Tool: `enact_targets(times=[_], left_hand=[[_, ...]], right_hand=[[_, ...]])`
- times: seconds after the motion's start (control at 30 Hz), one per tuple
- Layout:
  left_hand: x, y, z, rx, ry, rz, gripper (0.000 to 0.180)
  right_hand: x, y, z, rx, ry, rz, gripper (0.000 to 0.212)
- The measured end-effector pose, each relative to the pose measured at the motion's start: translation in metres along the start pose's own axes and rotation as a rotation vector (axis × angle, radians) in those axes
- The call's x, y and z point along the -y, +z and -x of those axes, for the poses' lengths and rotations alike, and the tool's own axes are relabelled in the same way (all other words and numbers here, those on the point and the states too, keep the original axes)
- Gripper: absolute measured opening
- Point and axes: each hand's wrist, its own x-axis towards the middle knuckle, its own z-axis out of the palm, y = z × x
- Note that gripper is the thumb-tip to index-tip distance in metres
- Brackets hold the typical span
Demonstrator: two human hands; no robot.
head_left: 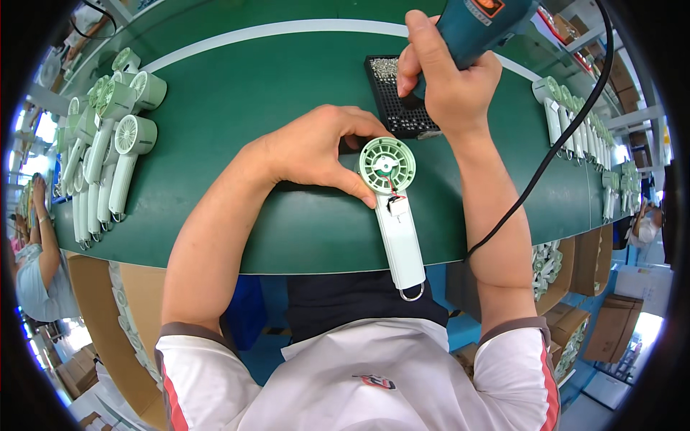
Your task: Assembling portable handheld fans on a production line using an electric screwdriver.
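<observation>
My left hand [315,149] grips a pale green handheld fan [404,248] at its round head, with the thumb at the neck. The head faces up without a front cover, showing a hub, red and dark wires and a small white part near the neck. A metal loop at the handle's end hangs over the table's near edge. My right hand [460,93] is wrapped around a teal electric screwdriver [474,32], held over a black screw tray [388,118]. Small silvery screws fill the tray's far part and dot its perforated part. The screwdriver's tip is hidden.
Several similar fans [133,136] are piled at the left of the green table [302,237], and more fan bodies [571,126] stand at the right. A black cable [553,151] crosses my right forearm. Cardboard boxes [144,287] flank me below the table. Another person [39,266] is at far left.
</observation>
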Motion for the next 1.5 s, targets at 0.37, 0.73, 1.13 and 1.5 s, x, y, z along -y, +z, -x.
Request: enact_targets(times=[0.37,0.73,1.13,1.5], left_hand=[[-0.001,-0.001,0.000,-0.005,0.016,-0.021,0.075],[0.001,-0.001,0.000,-0.005,0.038,0.018,0.071],[0.001,0.000,0.000,-0.022,0.045,0.002,0.071],[0.001,-0.001,-0.001,-0.024,0.048,-0.020,0.072]], right_hand=[[0.006,0.000,-0.002,-0.102,0.010,-0.072,0.021],[0.050,-0.010,0.001,-0.077,0.030,-0.319,0.034],[0.056,-0.002,0.010,0.070,0.017,-0.312,0.037],[0.050,0.005,0.014,0.068,-0.014,-0.253,0.034]])
